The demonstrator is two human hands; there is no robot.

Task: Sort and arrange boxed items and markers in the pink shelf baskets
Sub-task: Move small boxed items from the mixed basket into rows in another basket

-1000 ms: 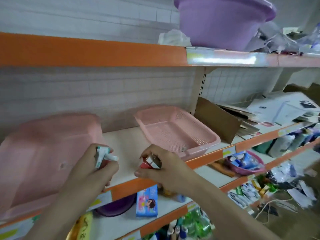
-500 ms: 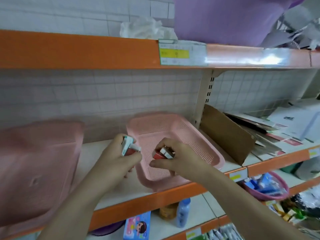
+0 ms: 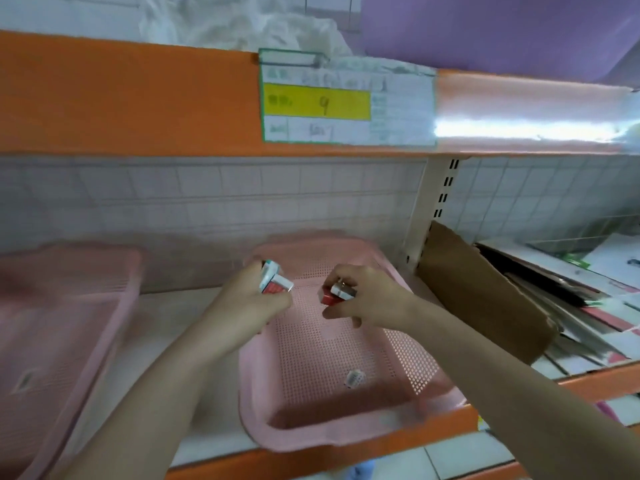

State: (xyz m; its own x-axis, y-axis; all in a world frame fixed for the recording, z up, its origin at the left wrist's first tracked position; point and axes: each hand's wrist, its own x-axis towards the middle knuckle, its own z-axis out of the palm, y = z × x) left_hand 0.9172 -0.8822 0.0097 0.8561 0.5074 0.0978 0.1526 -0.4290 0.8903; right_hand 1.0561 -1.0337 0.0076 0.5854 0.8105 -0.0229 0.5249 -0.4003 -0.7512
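A pink mesh basket [image 3: 349,424] stands upright on the middle shelf, with only a small sticker on its floor. Over its far left corner my left hand [image 3: 251,304] grips a small red and white box [image 3: 273,282]. My right hand [image 3: 367,299] holds a second small red and white box [image 3: 337,294] above the basket's far half. A second pink basket [image 3: 65,323] lies overturned on the shelf to the left, blurred.
The orange edge of the upper shelf [image 3: 131,98] with a price label [image 3: 346,102] hangs close above. A brown cardboard piece [image 3: 485,292] leans right of the basket beside stacked papers [image 3: 595,306]. A perforated shelf post [image 3: 440,209] rises behind the basket.
Both hands moved up and forward from the shelf's front edge to over the upright basket, each still holding its box. The view has come closer to the shelf.
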